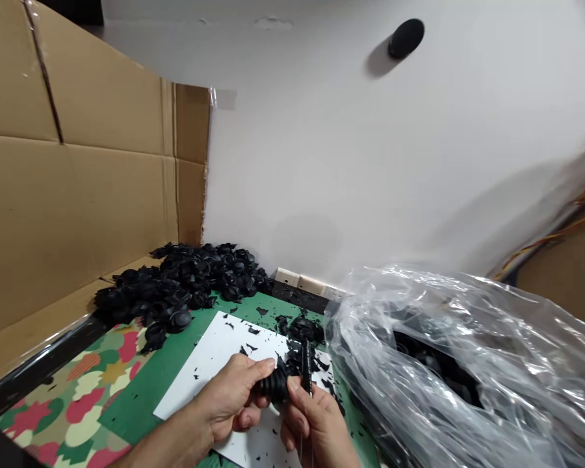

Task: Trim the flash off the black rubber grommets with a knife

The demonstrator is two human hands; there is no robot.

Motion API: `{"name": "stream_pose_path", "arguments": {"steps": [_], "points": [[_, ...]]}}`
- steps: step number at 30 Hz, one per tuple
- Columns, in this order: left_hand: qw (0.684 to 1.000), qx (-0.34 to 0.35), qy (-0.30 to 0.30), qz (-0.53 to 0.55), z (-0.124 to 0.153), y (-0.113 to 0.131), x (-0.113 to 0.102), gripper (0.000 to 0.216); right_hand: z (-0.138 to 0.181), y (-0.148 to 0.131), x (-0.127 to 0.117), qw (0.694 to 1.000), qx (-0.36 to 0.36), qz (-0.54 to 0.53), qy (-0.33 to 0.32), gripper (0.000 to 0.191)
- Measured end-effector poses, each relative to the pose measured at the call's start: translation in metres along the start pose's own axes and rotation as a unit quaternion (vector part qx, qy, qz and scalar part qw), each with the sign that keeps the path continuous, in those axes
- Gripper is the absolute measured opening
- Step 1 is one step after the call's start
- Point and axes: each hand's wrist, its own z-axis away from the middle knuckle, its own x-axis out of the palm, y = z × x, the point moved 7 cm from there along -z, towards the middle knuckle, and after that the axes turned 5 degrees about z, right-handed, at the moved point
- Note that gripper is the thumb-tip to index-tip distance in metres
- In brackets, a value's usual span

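My left hand (231, 396) is closed round a black ribbed rubber part (273, 385), held low over a white sheet (214, 361). My right hand (312, 419) is closed on a thin dark tool (306, 370), whose tip stands upright right beside the part. Black rubber scraps (299, 335) lie scattered on the sheet just beyond both hands.
A heap of black rubber parts (185, 283) lies at the back left on a green mat (141, 396). A cardboard wall (78, 195) stands on the left. A clear plastic bag (468, 364) with dark parts inside fills the right. A white wall (370, 162) is behind.
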Motion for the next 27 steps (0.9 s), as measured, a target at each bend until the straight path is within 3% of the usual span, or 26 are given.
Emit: {"name": "stream_pose_path", "arguments": {"steps": [11,18,24,26,27], "points": [[1.000,-0.010,0.027,-0.004,0.002,0.000,-0.003,0.052,0.000,0.003,-0.001,1.000,0.009,0.025,-0.002,0.052],[1.000,0.021,-0.001,-0.012,-0.003,0.007,0.001,0.056,0.001,-0.016,-0.004,0.984,-0.062,0.143,0.084,0.056],[0.998,0.043,-0.051,-0.021,-0.001,0.019,0.008,0.054,0.008,-0.046,0.000,0.938,-0.139,0.300,0.106,0.040],[0.996,0.062,-0.051,-0.025,0.001,0.022,0.007,0.052,0.014,-0.063,0.000,0.899,-0.187,0.376,0.125,0.037],[0.996,0.072,-0.041,-0.029,0.002,0.025,0.005,0.050,0.019,-0.076,-0.003,0.864,-0.224,0.425,0.152,0.037]]}}
